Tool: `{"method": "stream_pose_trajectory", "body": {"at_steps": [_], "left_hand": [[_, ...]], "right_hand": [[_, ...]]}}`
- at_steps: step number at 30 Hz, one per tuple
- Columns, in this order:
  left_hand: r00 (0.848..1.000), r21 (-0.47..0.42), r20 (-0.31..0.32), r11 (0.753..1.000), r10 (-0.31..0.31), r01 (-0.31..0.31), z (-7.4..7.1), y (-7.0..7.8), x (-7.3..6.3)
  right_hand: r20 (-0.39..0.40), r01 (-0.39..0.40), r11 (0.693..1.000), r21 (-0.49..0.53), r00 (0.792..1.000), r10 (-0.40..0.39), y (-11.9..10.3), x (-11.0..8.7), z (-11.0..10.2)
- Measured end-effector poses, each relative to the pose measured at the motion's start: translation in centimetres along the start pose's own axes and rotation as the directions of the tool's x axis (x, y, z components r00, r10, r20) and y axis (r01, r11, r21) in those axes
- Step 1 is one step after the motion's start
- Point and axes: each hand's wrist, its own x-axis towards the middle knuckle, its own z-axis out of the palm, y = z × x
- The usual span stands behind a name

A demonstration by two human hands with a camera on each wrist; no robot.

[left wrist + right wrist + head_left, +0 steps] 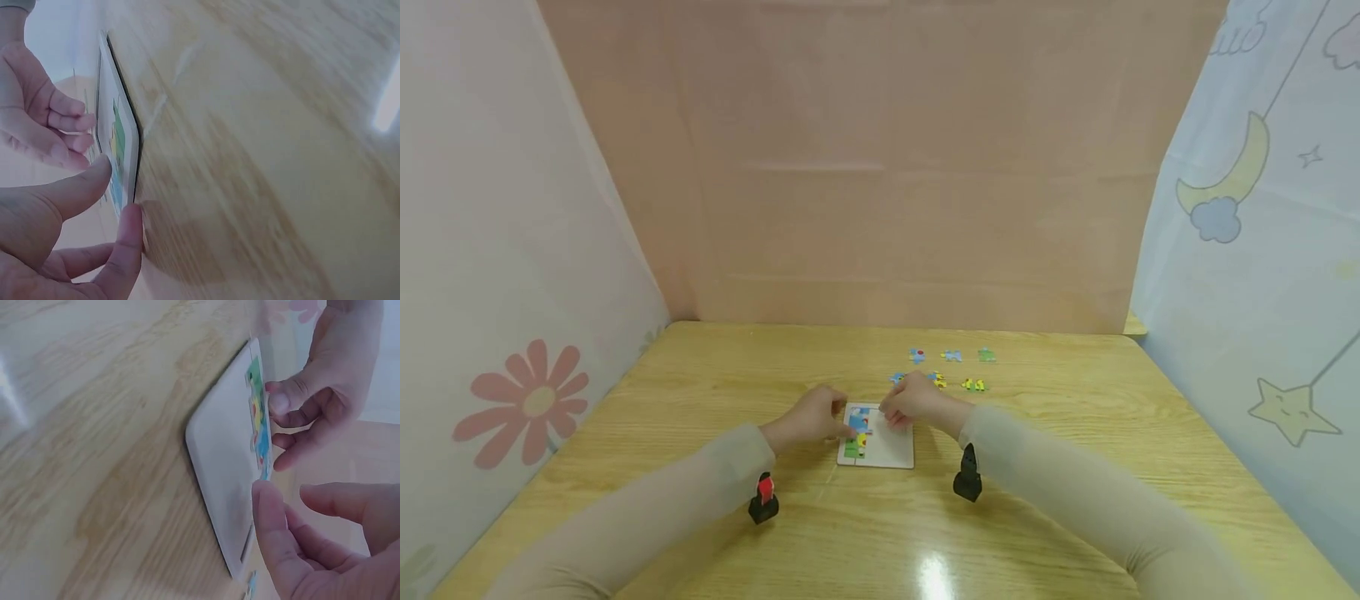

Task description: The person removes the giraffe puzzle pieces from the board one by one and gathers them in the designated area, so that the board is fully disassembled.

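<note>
A white puzzle board [891,446] lies flat on the table, with joined puzzle pieces [857,446] in blue, yellow and green along its left side. My left hand [811,415] holds the board's left edge, the thumb over the pieces and a fingertip against the rim, as the left wrist view also shows. Above the board's upper right part is my right hand [916,398]. Its thumb and index finger stand apart in the right wrist view, with the index fingertip [269,490] near the upper end of the joined pieces; no piece shows between them.
Several loose puzzle pieces [952,356] lie in two rows beyond the board, toward the right. The wooden table [760,358] meets a plain cloth backdrop [880,208] at the back. Patterned cloth walls [1232,275] stand at both sides.
</note>
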Motion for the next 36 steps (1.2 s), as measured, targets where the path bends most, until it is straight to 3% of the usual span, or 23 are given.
{"method": "stream_pose_trajectory", "body": {"at_steps": [9, 19, 36], "left_hand": [[0.992, -0.08, -0.041, 0.99, -0.122, 0.119, 0.4, 0.2, 0.0], [0.99, -0.088, -0.078, 0.99, -0.114, 0.107, 0.8, 0.0, 0.0], [0.994, -0.106, -0.066, 0.991, -0.091, 0.084, 1.0, -0.1, 0.0]], "right_hand": [[-0.011, -0.014, 0.998, -0.063, 1.0, 0.013, -0.6, 0.4, 1.9], [-0.025, -0.012, 0.998, -0.065, 1.0, 0.011, -0.9, 0.3, 2.8], [-0.147, -0.035, 0.999, -0.022, 0.989, 0.031, -0.8, 0.6, 3.5]]}}
